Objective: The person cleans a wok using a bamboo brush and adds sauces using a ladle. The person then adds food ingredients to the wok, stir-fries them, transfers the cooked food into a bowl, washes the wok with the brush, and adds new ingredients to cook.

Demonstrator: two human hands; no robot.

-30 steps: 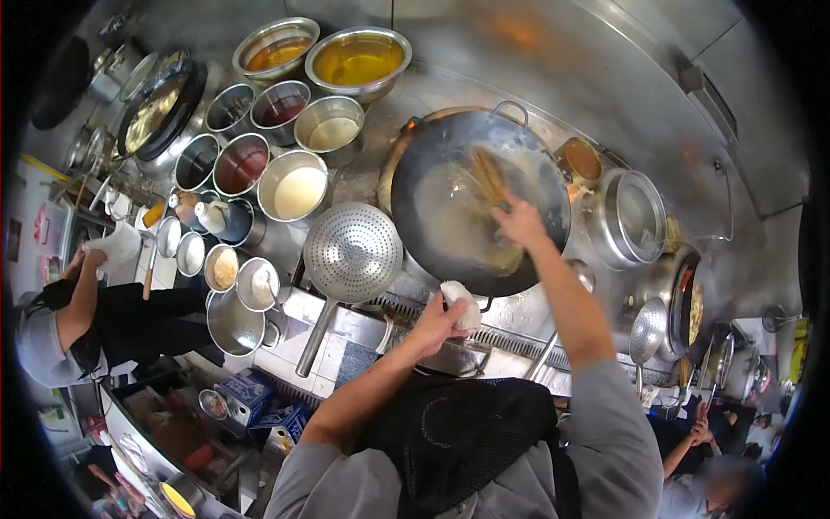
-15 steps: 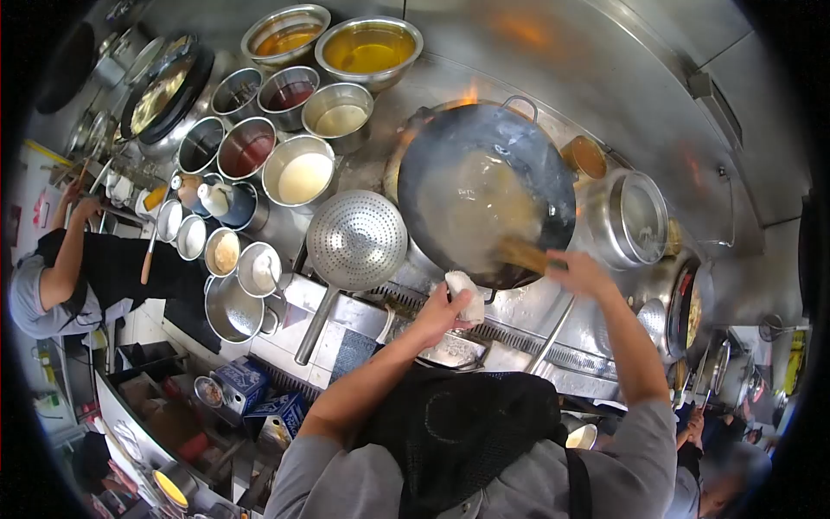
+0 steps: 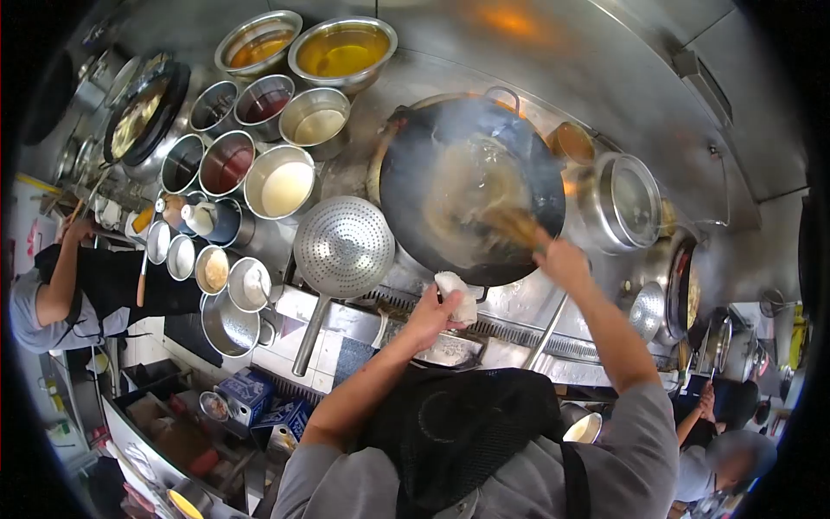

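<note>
My right hand (image 3: pixel 564 261) is wrapped round the end of a bamboo brush (image 3: pixel 512 225), whose bristles reach into the large dark wok (image 3: pixel 415 199). Cloudy liquid (image 3: pixel 471 186) lies in the wok, and steam rises from it. My left hand (image 3: pixel 432 318) grips a folded white cloth (image 3: pixel 456 298) at the wok's near edge, beside its lower handle. Left of the wok, a perforated strainer (image 3: pixel 344 247) rests with its long handle toward me.
Metal pots of sauces (image 3: pixel 285 188) and two bowls of oil (image 3: pixel 343 54) stand at the left. A lidded steel pot (image 3: pixel 629 203) is right of the wok. Another person (image 3: pixel 60 290) works at far left, and one more person (image 3: pixel 692 476) is at lower right.
The brush in my right hand has swept from the wok's middle to its near right side, then slightly back inward. Flames behind the wok have shrunk. My left hand stays closed on the cloth.
</note>
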